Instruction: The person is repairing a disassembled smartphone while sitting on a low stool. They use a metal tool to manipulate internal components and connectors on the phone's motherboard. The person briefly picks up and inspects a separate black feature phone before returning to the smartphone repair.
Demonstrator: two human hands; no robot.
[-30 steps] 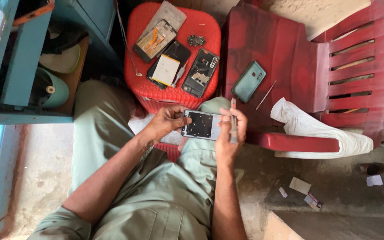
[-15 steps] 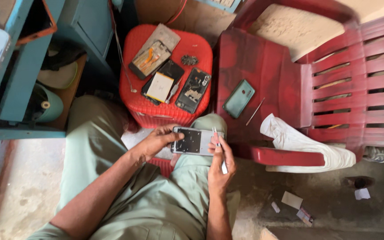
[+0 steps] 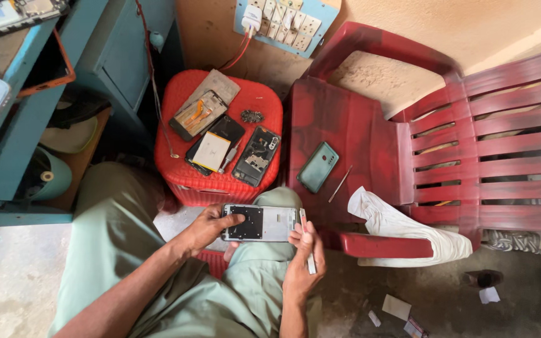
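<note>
Your left hand [image 3: 206, 228] grips the opened phone frame [image 3: 260, 223] by its left end, thumb pressed on its face, holding it flat over your knee. Your right hand [image 3: 302, 263] steadies the frame's right end, fingers closed around what looks like a thin white tool [image 3: 308, 250]. At 11 o'clock, phone parts lie on the red stool [image 3: 264, 103]; at 1 o'clock, a green phone [image 3: 318, 166] lies on the red chair [image 3: 358, 131]

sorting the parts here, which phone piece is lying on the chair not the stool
The teal-green phone back on the red chair seat; the other pieces sit on the red stool.
</note>
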